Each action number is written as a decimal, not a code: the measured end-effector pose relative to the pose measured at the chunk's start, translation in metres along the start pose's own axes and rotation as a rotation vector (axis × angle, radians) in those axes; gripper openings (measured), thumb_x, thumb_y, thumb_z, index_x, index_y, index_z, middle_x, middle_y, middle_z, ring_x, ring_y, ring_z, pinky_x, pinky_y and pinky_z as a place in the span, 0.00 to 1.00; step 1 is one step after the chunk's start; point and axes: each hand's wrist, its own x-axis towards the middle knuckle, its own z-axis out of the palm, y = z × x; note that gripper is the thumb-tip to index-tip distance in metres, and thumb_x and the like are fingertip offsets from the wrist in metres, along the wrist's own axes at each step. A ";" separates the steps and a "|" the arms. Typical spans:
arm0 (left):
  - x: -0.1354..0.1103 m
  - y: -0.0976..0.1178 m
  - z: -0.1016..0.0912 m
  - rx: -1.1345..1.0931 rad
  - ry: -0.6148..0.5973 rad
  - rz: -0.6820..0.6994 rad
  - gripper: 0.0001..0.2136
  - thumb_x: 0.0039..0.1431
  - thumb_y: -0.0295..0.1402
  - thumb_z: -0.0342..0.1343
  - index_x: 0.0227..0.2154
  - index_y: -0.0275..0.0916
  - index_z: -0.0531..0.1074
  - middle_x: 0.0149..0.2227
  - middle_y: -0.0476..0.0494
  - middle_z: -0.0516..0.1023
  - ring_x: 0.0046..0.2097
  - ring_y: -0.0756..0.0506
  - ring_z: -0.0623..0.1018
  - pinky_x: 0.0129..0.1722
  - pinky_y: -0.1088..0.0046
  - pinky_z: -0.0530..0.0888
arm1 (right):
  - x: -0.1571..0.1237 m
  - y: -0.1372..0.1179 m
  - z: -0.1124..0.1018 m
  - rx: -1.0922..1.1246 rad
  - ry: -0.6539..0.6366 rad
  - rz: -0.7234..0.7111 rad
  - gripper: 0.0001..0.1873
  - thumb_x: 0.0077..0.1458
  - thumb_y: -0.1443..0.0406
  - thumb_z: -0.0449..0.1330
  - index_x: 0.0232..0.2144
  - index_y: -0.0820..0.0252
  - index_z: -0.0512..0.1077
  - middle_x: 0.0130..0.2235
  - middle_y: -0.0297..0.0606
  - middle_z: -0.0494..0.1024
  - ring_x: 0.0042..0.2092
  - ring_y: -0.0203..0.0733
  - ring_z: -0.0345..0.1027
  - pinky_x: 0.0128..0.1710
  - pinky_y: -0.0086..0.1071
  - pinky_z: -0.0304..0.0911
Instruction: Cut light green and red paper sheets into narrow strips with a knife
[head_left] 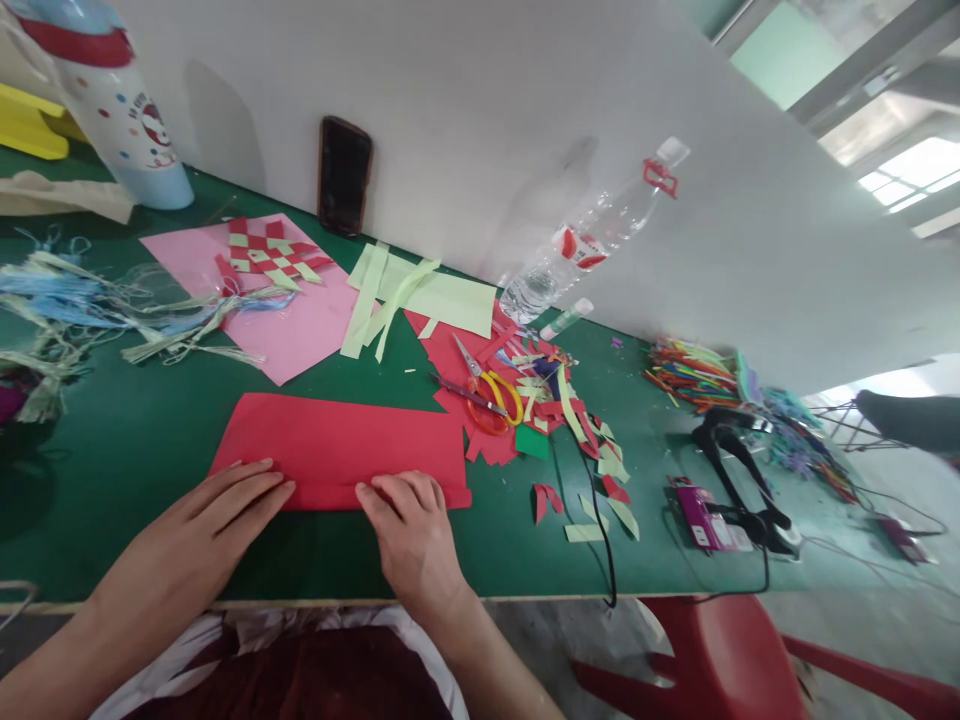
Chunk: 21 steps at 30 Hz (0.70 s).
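A sheet of red paper lies before me on the green table, with a narrow fold along its near edge. My left hand rests flat on the paper's left near corner, its fingers stretched out. At the right part of the fold, my right hand has its fingers bent and pressed onto the edge; the undersides of the fingers are hidden. Beyond the sheet's right end are yellow-handled scissors and a dark, slim pen-like tool, both on red paper scraps.
Pale green strips and pink paper with a red-green woven piece lie behind. Along the wall stand a phone, a plastic bottle and a flask. A black cable and a head strap are rightward.
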 end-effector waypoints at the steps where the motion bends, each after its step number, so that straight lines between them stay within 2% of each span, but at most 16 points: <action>1: -0.001 0.000 0.000 0.004 0.001 0.003 0.32 0.65 0.22 0.44 0.71 0.44 0.67 0.60 0.44 0.84 0.63 0.38 0.78 0.69 0.56 0.68 | 0.000 0.000 0.001 0.004 0.021 -0.002 0.21 0.71 0.72 0.56 0.61 0.52 0.77 0.53 0.41 0.83 0.53 0.49 0.70 0.58 0.45 0.66; 5: -0.003 -0.002 0.001 0.027 0.022 0.009 0.31 0.62 0.22 0.45 0.66 0.42 0.72 0.54 0.40 0.85 0.56 0.35 0.80 0.62 0.52 0.72 | 0.000 -0.002 0.000 0.011 0.023 0.027 0.19 0.73 0.69 0.58 0.61 0.52 0.77 0.52 0.41 0.83 0.53 0.48 0.70 0.57 0.44 0.66; 8: -0.004 -0.005 0.002 0.052 0.021 0.001 0.31 0.61 0.22 0.45 0.66 0.45 0.73 0.52 0.40 0.85 0.52 0.35 0.81 0.55 0.52 0.75 | 0.000 -0.003 0.000 -0.010 -0.013 0.035 0.18 0.72 0.66 0.62 0.61 0.54 0.76 0.53 0.41 0.83 0.53 0.49 0.70 0.56 0.44 0.66; 12: -0.003 -0.005 0.002 0.069 0.019 0.000 0.31 0.64 0.23 0.43 0.67 0.48 0.71 0.52 0.41 0.85 0.51 0.36 0.82 0.54 0.54 0.75 | -0.001 -0.004 0.001 -0.055 -0.015 0.022 0.18 0.71 0.68 0.63 0.60 0.53 0.77 0.52 0.41 0.83 0.52 0.49 0.71 0.55 0.45 0.65; 15: -0.001 -0.001 0.001 0.073 0.042 0.027 0.27 0.71 0.32 0.45 0.71 0.45 0.65 0.56 0.39 0.85 0.55 0.35 0.82 0.61 0.52 0.71 | -0.001 -0.005 0.000 -0.043 0.009 0.024 0.17 0.72 0.68 0.61 0.59 0.54 0.77 0.52 0.41 0.83 0.51 0.49 0.72 0.55 0.45 0.65; 18: 0.000 0.006 0.002 0.060 0.061 0.036 0.33 0.75 0.45 0.46 0.77 0.39 0.52 0.63 0.35 0.82 0.62 0.35 0.80 0.72 0.53 0.61 | -0.002 -0.007 -0.002 -0.028 -0.010 0.040 0.17 0.73 0.65 0.60 0.61 0.54 0.77 0.54 0.41 0.83 0.53 0.50 0.72 0.56 0.46 0.66; 21: -0.003 0.014 0.003 -0.004 0.056 -0.032 0.35 0.74 0.54 0.42 0.78 0.45 0.49 0.68 0.38 0.77 0.68 0.35 0.75 0.76 0.54 0.55 | -0.005 -0.009 -0.004 -0.026 -0.052 0.045 0.20 0.75 0.59 0.60 0.64 0.55 0.74 0.60 0.43 0.81 0.62 0.52 0.69 0.65 0.49 0.63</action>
